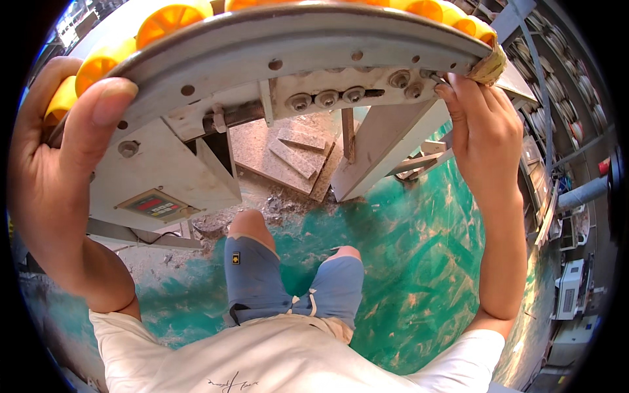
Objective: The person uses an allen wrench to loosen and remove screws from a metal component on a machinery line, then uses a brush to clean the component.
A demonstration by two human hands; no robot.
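Note:
A grey metal rail (216, 62) of a roller conveyor curves across the top, with yellow rollers (171, 23) along its upper side. My left hand (59, 157) grips the rail's left end, thumb on the front face and fingers around behind the rollers. At the right end, my right hand (485, 114) is closed with thumb and fingertips pinched on a small bolt (434, 76) below the rail. The fingers partly cover that bolt. Beside it, several bolts with washers (326, 99) sit in a slotted bracket (282, 98) under the rail.
A control box with a keypad panel (157, 206) hangs under the rail's left part. A slanted metal leg (380, 144) stands right of centre. Flat offcuts (291, 157) lie on a board below. The floor (419, 262) is worn green. Loaded shelves (563, 85) line the right side.

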